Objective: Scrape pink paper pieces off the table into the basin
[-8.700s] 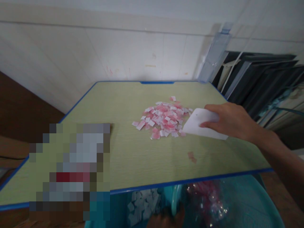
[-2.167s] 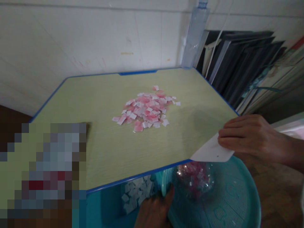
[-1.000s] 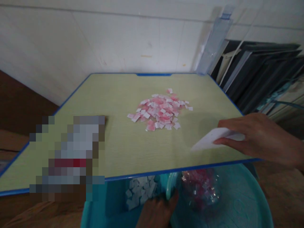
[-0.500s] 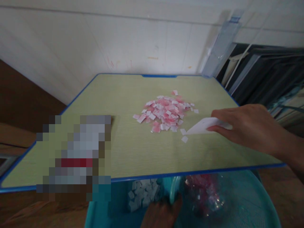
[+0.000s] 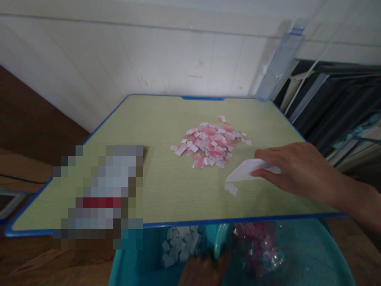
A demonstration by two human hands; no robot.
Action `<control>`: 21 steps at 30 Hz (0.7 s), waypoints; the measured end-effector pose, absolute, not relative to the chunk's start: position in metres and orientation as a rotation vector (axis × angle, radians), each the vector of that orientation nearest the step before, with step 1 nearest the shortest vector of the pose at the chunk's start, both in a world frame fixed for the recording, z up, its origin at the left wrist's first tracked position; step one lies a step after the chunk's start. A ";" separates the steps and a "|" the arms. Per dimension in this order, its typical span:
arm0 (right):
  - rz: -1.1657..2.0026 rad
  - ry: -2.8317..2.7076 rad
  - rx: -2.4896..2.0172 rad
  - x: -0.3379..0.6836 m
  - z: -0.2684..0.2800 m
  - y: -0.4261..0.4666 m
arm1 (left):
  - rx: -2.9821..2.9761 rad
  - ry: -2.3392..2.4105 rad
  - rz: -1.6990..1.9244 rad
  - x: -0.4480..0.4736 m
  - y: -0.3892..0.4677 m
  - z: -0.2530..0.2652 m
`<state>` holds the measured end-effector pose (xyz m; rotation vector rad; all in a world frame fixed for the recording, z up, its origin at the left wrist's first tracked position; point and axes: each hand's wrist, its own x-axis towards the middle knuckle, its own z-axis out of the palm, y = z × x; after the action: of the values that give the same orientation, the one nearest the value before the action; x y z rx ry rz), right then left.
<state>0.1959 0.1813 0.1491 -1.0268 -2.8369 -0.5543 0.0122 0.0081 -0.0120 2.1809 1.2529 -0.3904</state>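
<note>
My right hand (image 5: 276,163) pinches a folded piece of white paper (image 5: 242,170) between thumb and fingers, low over the table. Its lower edge touches a few small white paper squares (image 5: 231,189) near the table's front. To the left and farther back lies a loose heap of pink and white paper squares (image 5: 210,143). Below the front edge, in shadow, my left hand (image 5: 204,272) is closed at a pale teal rim (image 5: 220,240), thumb to one side and fingers to the other. Beside it, inside the teal basin (image 5: 125,262), are white paper squares (image 5: 181,244).
The yellow-green table (image 5: 166,198) has a blue edge. A blurred-out object (image 5: 104,186) lies at its left. A clear bag with pink contents (image 5: 258,246) sits in the basin's right part. Clear plastic packaging (image 5: 276,63) leans on the wall; dark flat panels (image 5: 333,95) stand at the right.
My right hand has drawn the white paper toward the table's front and left, dragging loose squares away from the heap. My left hand stays at the rim. The view has shifted slightly.
</note>
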 end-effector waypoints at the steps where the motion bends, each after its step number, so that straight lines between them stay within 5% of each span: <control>1: -0.592 -2.803 -1.034 0.193 0.149 0.181 | 2.195 1.256 -0.391 0.012 0.008 -0.013; 21: -0.761 -2.796 -1.112 0.178 0.152 0.183 | 2.158 1.253 -0.439 0.013 0.010 -0.008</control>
<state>0.1782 0.1834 0.1519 -1.1121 -2.7959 -0.7614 0.0130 0.0098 -0.0077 2.1577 1.2533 -0.4393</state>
